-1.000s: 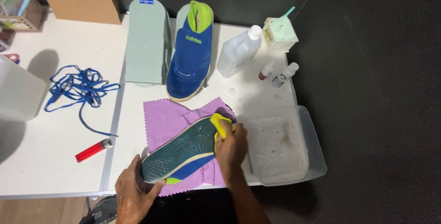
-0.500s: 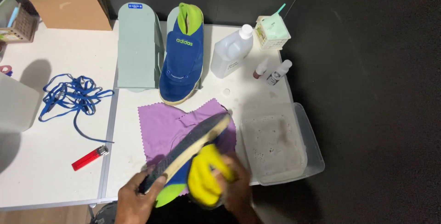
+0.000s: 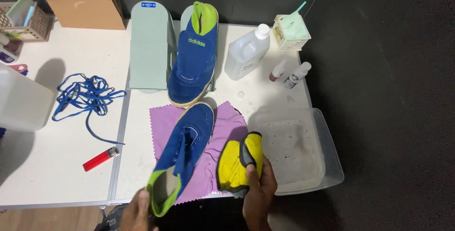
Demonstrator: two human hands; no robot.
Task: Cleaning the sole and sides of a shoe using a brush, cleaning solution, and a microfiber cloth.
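Blue canvas high-top shoe with lime lining [image 3: 187, 148] lies low in the frame's centre on a purple cloth [image 3: 222, 131], its collar gripped by the left hand [image 3: 137, 212]. The right hand [image 3: 258, 190] clasps a folded yellow microfibre cloth [image 3: 234, 164]. The shoe looks light and floppy above; its firmer sole would likely give the steadier hold.

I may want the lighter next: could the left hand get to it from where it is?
Probably yes, once freed: the left hand holds the blue shoe, and only bare table lies between it and the red lighter.

blue shoe [image 3: 187, 143] flipped upright — yellow cloth [image 3: 235, 165] withdrawn
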